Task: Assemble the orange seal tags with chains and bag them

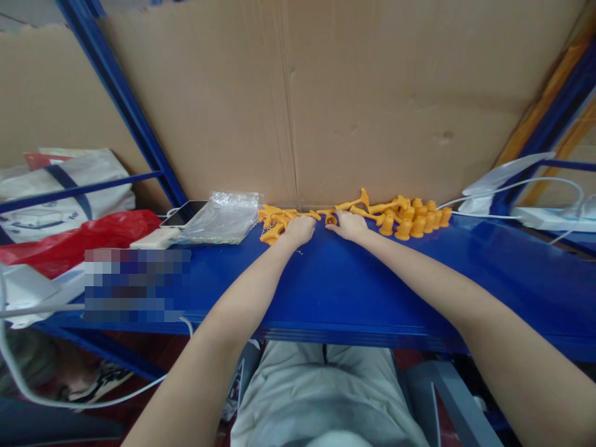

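Observation:
My left hand (302, 230) is closed at the right end of a loose pile of orange-yellow plastic pieces (274, 217) with handle-like shapes. What lies inside its curled fingers is hidden. Just to the right, my right hand (351, 226) has its thumb and fingers around a small orange-yellow cup-shaped piece (331, 220), its round opening facing me. Behind and beside this hand lie long orange-yellow pieces with flared ends (361, 200). Farther right, several orange-yellow cup-shaped pieces (418, 225) stand upside down in rows.
The blue metal table (354, 292) backs onto a cardboard wall (372, 93). Left of the pile lie clear plastic bags (223, 220), a phone-like dark slab (185, 214) and a red plastic bag (88, 239). White cables (526, 181) run at the right. Blue posts (125, 105) frame the shelf.

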The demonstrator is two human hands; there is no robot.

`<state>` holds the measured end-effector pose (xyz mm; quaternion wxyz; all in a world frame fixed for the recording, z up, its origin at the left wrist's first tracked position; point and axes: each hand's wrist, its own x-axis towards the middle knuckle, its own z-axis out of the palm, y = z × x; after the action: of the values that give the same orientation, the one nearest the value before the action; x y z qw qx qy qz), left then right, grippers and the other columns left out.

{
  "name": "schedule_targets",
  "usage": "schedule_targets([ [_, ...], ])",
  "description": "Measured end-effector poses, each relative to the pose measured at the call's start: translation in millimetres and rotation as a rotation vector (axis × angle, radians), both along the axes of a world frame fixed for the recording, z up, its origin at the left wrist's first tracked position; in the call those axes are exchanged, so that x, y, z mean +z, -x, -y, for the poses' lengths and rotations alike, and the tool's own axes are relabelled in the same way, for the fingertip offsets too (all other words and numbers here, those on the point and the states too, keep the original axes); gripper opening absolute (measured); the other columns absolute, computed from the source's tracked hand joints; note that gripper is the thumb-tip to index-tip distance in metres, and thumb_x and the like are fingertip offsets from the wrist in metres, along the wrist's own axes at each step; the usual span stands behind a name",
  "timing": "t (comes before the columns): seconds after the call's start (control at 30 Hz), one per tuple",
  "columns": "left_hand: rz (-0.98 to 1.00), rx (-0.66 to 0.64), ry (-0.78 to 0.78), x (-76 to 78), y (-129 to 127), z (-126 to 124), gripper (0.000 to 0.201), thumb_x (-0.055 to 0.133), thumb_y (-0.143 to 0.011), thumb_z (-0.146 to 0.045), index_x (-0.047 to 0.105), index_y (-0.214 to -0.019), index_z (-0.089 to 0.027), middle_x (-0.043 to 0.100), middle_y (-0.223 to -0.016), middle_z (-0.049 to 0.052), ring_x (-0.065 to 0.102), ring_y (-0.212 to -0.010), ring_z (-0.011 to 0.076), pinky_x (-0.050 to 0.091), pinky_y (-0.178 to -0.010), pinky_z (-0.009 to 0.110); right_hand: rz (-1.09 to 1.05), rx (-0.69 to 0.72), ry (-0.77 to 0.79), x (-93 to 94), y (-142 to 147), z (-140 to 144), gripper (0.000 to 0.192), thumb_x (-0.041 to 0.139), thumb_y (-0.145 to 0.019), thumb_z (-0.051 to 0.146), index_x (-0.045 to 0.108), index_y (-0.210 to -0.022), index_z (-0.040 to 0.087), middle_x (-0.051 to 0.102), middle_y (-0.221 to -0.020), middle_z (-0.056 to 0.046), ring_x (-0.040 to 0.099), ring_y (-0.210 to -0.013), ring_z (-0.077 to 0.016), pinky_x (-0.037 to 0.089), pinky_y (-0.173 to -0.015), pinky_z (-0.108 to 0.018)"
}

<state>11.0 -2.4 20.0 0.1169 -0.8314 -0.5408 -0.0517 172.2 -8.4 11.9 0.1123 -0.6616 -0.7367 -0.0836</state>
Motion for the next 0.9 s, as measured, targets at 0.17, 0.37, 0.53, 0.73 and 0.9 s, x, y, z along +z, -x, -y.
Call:
schedule_targets([
  [0.17, 0.043, 0.015, -0.008, 0.1, -1, 1, 0.034, 0.045, -0.094, -0.017, 0.072, -0.115, -0.018, 0.073, -0.117, 0.012, 0.067, -0.114, 0.0257, 0.052, -0.097, 0.036, 0.084, -0.011, -0.026, 18.1, -29, 24, 0.043, 0.051, -0.096, 0.04, 0.063, -0.129, 0.015, 0.069, -0.127, -0.016, 0.065, -0.116, -0.0304, 0.05, -0.094, -0.039],
  [0.37, 0.078, 0.019, -0.027, -3.9, 0, -5, 0.034, 0.044, -0.094, -0.017, 0.073, -0.112, -0.018, 0.072, -0.119, 0.011, 0.066, -0.113, 0.0251, 0.051, -0.097, 0.034, 0.1, -0.137, -0.089, 31.2, -78, 43, 0.04, 0.043, -0.096, 0.037, 0.073, -0.114, 0.018, 0.072, -0.118, -0.014, 0.066, -0.111, -0.0305, 0.048, -0.091, -0.041],
  [0.53, 0.094, 0.046, -0.037, -0.9, -1, -3, 0.036, 0.04, -0.096, -0.019, 0.072, -0.113, -0.017, 0.071, -0.118, 0.013, 0.065, -0.114, 0.0268, 0.05, -0.096, 0.035, 0.152, -0.224, -0.046, 28.1, -102, 40, 0.038, 0.049, -0.094, 0.036, 0.074, -0.116, 0.018, 0.069, -0.122, -0.017, 0.061, -0.119, -0.0336, 0.045, -0.094, -0.046],
  [0.73, 0.119, 0.059, -0.067, 3.8, -1, 2, 0.037, 0.037, -0.098, -0.02, 0.069, -0.116, -0.016, 0.07, -0.12, 0.013, 0.065, -0.115, 0.027, 0.051, -0.095, 0.036, 0.132, -0.217, 0.014, 24.1, -109, 33, 0.037, 0.054, -0.092, 0.035, 0.071, -0.12, 0.018, 0.071, -0.119, -0.016, 0.062, -0.116, -0.0334, 0.045, -0.093, -0.048],
  [0.9, 0.162, 0.057, -0.121, 7.1, -1, 0, 0.036, 0.037, -0.098, -0.02, 0.069, -0.115, -0.017, 0.069, -0.121, 0.013, 0.065, -0.113, 0.0263, 0.051, -0.092, 0.035, 0.126, -0.189, 0.005, 23.5, -109, 33, 0.035, 0.053, -0.093, 0.034, 0.072, -0.118, 0.02, 0.072, -0.116, -0.016, 0.063, -0.114, -0.0342, 0.044, -0.094, -0.05],
])
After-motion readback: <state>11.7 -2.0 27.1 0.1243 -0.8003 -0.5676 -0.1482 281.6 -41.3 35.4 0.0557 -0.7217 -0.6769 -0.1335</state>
